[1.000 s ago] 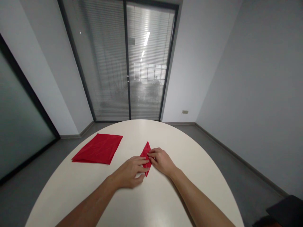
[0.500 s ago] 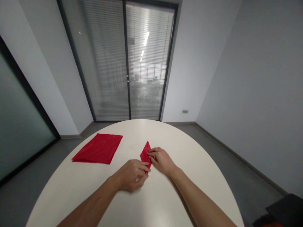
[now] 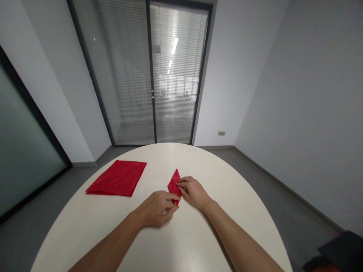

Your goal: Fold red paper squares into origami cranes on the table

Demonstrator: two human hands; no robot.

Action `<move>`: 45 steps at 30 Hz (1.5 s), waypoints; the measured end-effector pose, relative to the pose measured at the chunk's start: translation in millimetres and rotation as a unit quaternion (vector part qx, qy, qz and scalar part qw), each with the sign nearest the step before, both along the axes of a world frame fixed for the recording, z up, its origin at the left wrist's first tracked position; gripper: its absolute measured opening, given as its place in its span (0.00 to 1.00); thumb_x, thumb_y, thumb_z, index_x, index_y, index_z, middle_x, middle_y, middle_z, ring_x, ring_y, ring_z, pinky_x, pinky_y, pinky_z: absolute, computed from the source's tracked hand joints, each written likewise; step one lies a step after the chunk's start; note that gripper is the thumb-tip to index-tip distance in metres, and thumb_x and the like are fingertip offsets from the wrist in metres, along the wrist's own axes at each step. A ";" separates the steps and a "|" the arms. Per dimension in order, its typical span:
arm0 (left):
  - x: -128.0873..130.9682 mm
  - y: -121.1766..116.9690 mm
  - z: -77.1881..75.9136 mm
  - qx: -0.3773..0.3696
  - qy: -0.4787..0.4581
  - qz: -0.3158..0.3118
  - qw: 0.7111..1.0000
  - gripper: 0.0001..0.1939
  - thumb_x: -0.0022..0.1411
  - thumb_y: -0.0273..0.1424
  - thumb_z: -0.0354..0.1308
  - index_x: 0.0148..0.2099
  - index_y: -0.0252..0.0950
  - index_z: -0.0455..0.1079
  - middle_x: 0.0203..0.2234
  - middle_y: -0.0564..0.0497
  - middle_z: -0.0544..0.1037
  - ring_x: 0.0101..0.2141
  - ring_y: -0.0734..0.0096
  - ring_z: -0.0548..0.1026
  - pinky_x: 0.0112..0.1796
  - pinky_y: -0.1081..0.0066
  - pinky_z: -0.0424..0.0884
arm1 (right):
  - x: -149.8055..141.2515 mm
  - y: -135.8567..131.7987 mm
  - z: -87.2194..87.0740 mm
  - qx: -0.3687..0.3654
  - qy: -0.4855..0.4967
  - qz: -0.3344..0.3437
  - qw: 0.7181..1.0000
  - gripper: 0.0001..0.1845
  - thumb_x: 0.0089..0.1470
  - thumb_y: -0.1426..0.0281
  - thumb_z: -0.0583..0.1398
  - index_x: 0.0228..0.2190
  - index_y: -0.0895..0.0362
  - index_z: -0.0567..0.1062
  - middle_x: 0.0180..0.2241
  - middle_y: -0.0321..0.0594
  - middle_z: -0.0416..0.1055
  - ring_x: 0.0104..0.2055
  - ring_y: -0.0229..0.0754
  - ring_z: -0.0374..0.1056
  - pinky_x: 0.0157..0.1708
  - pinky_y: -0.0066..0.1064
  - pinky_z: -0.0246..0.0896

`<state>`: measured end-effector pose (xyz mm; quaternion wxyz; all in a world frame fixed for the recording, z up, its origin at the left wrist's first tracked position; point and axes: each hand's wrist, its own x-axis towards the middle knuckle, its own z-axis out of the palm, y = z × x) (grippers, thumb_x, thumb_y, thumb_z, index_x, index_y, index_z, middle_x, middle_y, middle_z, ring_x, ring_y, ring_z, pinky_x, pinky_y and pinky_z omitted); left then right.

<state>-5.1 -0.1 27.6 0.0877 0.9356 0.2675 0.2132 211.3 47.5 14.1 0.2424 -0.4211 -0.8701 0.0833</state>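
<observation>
Place: office-type room
Behind round table (image 3: 198, 241): glass partition (image 3: 127, 94) with blinds
Right of partition: plain wall (image 3: 232, 68), socket plate (image 3: 221, 133)

The sheets (image 3: 117, 178) lie on the table (image 3: 227, 196), left of the folded paper (image 3: 174, 184), with the door (image 3: 153, 75) behind the table.

Two hands (image 3: 176, 194), two red pieces (image 3: 116, 178) (image 3: 174, 184), one table (image 3: 170, 155).

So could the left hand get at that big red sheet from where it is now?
Probably yes: the red sheet lies beyond the left hand, with only bare tabletop visible between, though its fingers are busy on the small folded piece.
</observation>
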 end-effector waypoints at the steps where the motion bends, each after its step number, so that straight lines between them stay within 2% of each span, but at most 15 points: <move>1: 0.3 -0.3 0.1 -0.001 -0.003 0.004 1.000 0.14 0.67 0.27 0.50 0.42 0.41 0.79 0.48 0.51 0.80 0.43 0.66 0.79 0.49 0.63 0.72 | -0.1 0.3 -0.6 0.000 0.002 -0.001 1.000 0.16 0.61 0.73 0.57 0.47 0.54 0.80 0.46 0.43 0.77 0.48 0.45 0.69 0.51 0.37 0.61; 7: 2.3 1.3 -1.8 -0.005 -0.023 0.065 0.998 0.16 0.66 0.30 0.53 0.55 0.39 0.71 0.50 0.48 0.78 0.49 0.62 0.75 0.52 0.61 0.71 | -0.3 0.4 -1.3 0.004 0.012 0.001 1.000 0.17 0.58 0.77 0.57 0.46 0.56 0.80 0.45 0.43 0.77 0.47 0.45 0.68 0.51 0.36 0.60; 14: 0.1 8.0 -11.6 0.024 -0.038 0.150 0.988 0.19 0.66 0.34 0.55 0.58 0.40 0.67 0.53 0.45 0.75 0.52 0.57 0.73 0.54 0.55 0.69 | 0.0 -1.4 3.7 0.015 0.032 0.021 0.999 0.19 0.56 0.78 0.57 0.46 0.54 0.79 0.40 0.42 0.79 0.43 0.45 0.69 0.47 0.37 0.61; 18: -1.0 10.1 -15.7 0.031 -0.023 0.162 0.986 0.23 0.63 0.32 0.57 0.60 0.40 0.65 0.59 0.44 0.69 0.55 0.54 0.71 0.55 0.54 0.68 | -0.5 -3.3 6.7 0.016 0.047 0.041 0.998 0.19 0.54 0.78 0.57 0.45 0.55 0.79 0.41 0.42 0.79 0.44 0.45 0.69 0.48 0.37 0.61; 20: -1.1 11.0 -17.6 0.032 -0.018 0.163 0.986 0.24 0.63 0.31 0.57 0.61 0.39 0.64 0.59 0.44 0.70 0.55 0.54 0.71 0.55 0.53 0.68 | -0.8 -3.5 6.7 0.014 0.050 0.038 0.998 0.19 0.53 0.79 0.56 0.45 0.55 0.79 0.41 0.42 0.79 0.44 0.45 0.69 0.48 0.37 0.62; 26: -1.1 14.2 -22.4 0.043 -0.003 0.171 0.984 0.17 0.66 0.31 0.55 0.57 0.40 0.69 0.52 0.46 0.77 0.50 0.56 0.74 0.53 0.53 0.68 | -1.0 -2.5 4.4 0.009 0.066 0.029 0.997 0.24 0.52 0.80 0.55 0.49 0.55 0.76 0.43 0.43 0.78 0.45 0.46 0.70 0.48 0.38 0.63; 30: -1.0 16.1 -22.9 0.050 -0.001 0.169 0.984 0.15 0.67 0.31 0.54 0.55 0.41 0.72 0.51 0.47 0.78 0.50 0.58 0.75 0.52 0.55 0.70 | -1.9 -4.2 3.6 0.025 0.054 0.064 0.996 0.29 0.49 0.78 0.57 0.55 0.56 0.73 0.50 0.47 0.75 0.52 0.48 0.68 0.54 0.41 0.61; 33: -1.9 18.7 -23.5 0.058 -0.010 0.176 0.983 0.15 0.67 0.28 0.52 0.51 0.42 0.75 0.47 0.48 0.81 0.46 0.60 0.77 0.50 0.58 0.72 | -2.4 -5.6 3.2 0.018 0.039 0.100 0.994 0.30 0.48 0.76 0.59 0.55 0.57 0.72 0.53 0.48 0.73 0.55 0.51 0.67 0.58 0.45 0.58; 37: -4.1 22.0 -24.6 0.063 -0.011 0.200 0.978 0.15 0.66 0.25 0.52 0.48 0.42 0.78 0.45 0.49 0.82 0.44 0.62 0.79 0.49 0.60 0.74 | -2.0 -5.4 2.3 -0.001 0.045 0.100 0.994 0.27 0.50 0.74 0.59 0.54 0.56 0.73 0.51 0.47 0.75 0.54 0.50 0.69 0.58 0.44 0.59; 41: -4.6 22.4 -24.4 0.054 -0.007 0.206 0.977 0.14 0.66 0.25 0.53 0.48 0.41 0.78 0.46 0.49 0.82 0.45 0.61 0.79 0.49 0.60 0.74 | -1.9 -4.2 0.7 -0.001 0.045 0.090 0.995 0.21 0.54 0.73 0.59 0.50 0.56 0.76 0.51 0.46 0.76 0.54 0.48 0.70 0.57 0.42 0.61; 45: -4.1 22.6 -23.9 0.040 -0.002 0.207 0.977 0.15 0.65 0.23 0.52 0.48 0.40 0.78 0.46 0.48 0.82 0.45 0.62 0.80 0.49 0.61 0.74 | -2.8 -4.3 1.0 0.008 0.038 0.088 0.995 0.20 0.55 0.73 0.58 0.49 0.57 0.78 0.51 0.45 0.76 0.53 0.47 0.71 0.57 0.40 0.62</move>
